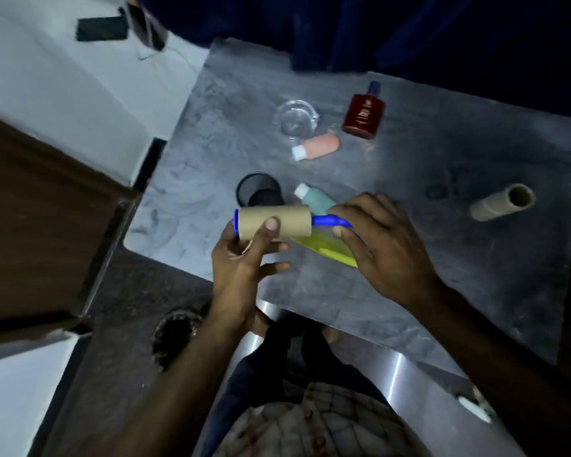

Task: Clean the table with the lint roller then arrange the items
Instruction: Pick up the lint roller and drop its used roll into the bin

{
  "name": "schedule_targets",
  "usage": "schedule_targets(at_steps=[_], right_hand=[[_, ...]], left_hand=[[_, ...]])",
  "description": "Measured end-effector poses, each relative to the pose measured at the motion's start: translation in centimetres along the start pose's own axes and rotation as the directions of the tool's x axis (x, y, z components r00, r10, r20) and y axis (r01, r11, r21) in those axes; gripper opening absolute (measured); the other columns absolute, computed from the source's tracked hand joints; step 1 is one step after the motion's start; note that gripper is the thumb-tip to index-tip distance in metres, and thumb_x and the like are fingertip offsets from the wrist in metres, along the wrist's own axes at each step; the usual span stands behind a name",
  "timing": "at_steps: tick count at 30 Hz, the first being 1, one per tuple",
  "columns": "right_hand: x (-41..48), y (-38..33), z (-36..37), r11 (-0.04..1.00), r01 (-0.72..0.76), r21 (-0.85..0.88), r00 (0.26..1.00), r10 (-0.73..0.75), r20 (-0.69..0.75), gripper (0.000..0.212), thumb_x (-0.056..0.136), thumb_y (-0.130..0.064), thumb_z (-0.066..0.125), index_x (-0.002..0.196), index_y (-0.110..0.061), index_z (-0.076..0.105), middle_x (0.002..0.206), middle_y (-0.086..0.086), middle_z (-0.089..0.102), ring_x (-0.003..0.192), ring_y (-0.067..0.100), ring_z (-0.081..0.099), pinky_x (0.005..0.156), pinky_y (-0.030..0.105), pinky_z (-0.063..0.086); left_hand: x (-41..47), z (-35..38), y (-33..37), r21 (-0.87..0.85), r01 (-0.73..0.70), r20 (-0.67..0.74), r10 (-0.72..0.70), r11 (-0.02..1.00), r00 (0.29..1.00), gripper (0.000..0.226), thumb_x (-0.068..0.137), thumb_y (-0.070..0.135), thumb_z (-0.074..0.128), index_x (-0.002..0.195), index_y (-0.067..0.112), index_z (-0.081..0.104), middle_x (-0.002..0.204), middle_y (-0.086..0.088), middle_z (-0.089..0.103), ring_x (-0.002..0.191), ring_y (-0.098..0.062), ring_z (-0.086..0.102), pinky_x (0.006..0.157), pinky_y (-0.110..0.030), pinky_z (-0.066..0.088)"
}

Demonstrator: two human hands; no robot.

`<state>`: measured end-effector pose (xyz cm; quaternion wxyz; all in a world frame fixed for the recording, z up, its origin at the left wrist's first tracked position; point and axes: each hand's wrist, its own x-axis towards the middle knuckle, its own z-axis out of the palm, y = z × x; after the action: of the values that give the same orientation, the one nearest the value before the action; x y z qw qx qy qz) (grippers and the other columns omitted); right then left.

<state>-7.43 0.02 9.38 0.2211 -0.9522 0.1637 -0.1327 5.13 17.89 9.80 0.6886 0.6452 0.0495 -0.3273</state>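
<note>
My left grip [244,249] clamps the lint roller [274,223]; my right grip [383,239] pinches its blue handle [327,221]. The red bottle [363,117] label is unreadable.

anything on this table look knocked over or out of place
Yes. The pink bottle and teal bottle lie on their sides, and a loose cardboard tube lies apart near the right edge. The red bottle appears to lie flat too.

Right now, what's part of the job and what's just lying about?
Job: lint roller, held by left hand and right hand; table; red bottle; pink bottle; teal bottle; mesh cup; glass dish.
Lying about: floor drain; black box.
</note>
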Motion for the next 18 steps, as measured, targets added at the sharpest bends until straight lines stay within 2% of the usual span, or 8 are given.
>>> schedule_targets(at_steps=[3, 7, 10, 13, 16, 18], right_hand=[[3.1, -3.5, 0.4, 0.990, 0.137, -0.035, 0.988, -0.133, 0.082, 0.026, 0.103, -0.021, 0.052, 0.119, -0.009, 0.068, 0.108, 0.008, 0.065, 0.095, 0.033, 0.058, 0.085, 0.046, 0.048], [7.1, -8.1, 1.7, 0.959, 0.280, -0.052, 0.940, -0.263, 0.216, 0.030, 0.107, -0.027, 0.041, 0.116, -0.014, 0.067, 0.097, 0.002, 0.063, 0.087, 0.029, 0.055, 0.078, 0.042, 0.042], [9.7, -11.7, 3.1, 0.936, 0.349, -0.042, 0.908, -0.327, 0.262, 0.032, 0.107, -0.030, 0.040, 0.112, -0.015, 0.068, 0.094, 0.001, 0.063, 0.086, 0.029, 0.057, 0.078, 0.041, 0.038], [11.9, -15.1, 4.7, 0.890, 0.452, -0.055, 0.874, -0.431, 0.225, 0.023, 0.103, -0.027, 0.053, 0.113, -0.013, 0.069, 0.098, 0.004, 0.065, 0.089, 0.030, 0.058, 0.078, 0.043, 0.040], [13.4, -18.1, 6.1, 0.827, 0.557, -0.080, 0.826, -0.540, 0.162, 0.019, 0.101, -0.024, 0.060, 0.112, -0.013, 0.072, 0.103, 0.005, 0.068, 0.090, 0.030, 0.060, 0.077, 0.043, 0.041], [14.1, -19.8, 7.1, 0.786, 0.613, -0.077, 0.787, -0.599, 0.151, 0.019, 0.101, -0.022, 0.061, 0.113, -0.013, 0.073, 0.104, 0.006, 0.069, 0.090, 0.031, 0.061, 0.079, 0.043, 0.040]], left_hand=[[-0.6, -3.9, 1.6, -0.093, -0.023, -0.103, 0.014, 0.995, 0.995, 0.024, 0.081, 0.042, 0.086, 0.097, 0.025, 0.079, 0.092, -0.006, 0.076, 0.080, -0.020, 0.076, 0.060, -0.031, 0.061], [-0.9, -9.0, 3.1, -0.199, -0.076, -0.208, 0.034, 0.977, 0.977, 0.017, 0.081, 0.043, 0.084, 0.091, 0.030, 0.080, 0.088, -0.001, 0.075, 0.079, -0.014, 0.075, 0.058, -0.027, 0.059], [-0.9, -11.9, 4.0, -0.320, -0.081, -0.308, -0.023, 0.944, 0.951, 0.013, 0.082, 0.044, 0.082, 0.085, 0.032, 0.082, 0.085, 0.003, 0.076, 0.077, -0.009, 0.075, 0.055, -0.024, 0.058], [-0.8, -14.4, 4.4, -0.451, -0.086, -0.390, -0.110, 0.888, 0.914, 0.015, 0.087, 0.044, 0.078, 0.088, 0.031, 0.084, 0.083, 0.006, 0.077, 0.076, -0.007, 0.075, 0.053, -0.022, 0.057], [-1.1, -16.6, 4.6, -0.552, -0.115, -0.446, -0.176, 0.826, 0.877, 0.035, 0.082, 0.052, 0.081, 0.102, 0.023, 0.078, 0.082, 0.006, 0.076, 0.075, -0.008, 0.075, 0.053, -0.022, 0.059], [-1.3, -18.0, 4.7, -0.574, -0.130, -0.473, -0.198, 0.809, 0.858, 0.041, 0.084, 0.054, 0.079, 0.105, 0.019, 0.074, 0.081, 0.006, 0.075, 0.075, -0.008, 0.074, 0.054, -0.023, 0.059]])
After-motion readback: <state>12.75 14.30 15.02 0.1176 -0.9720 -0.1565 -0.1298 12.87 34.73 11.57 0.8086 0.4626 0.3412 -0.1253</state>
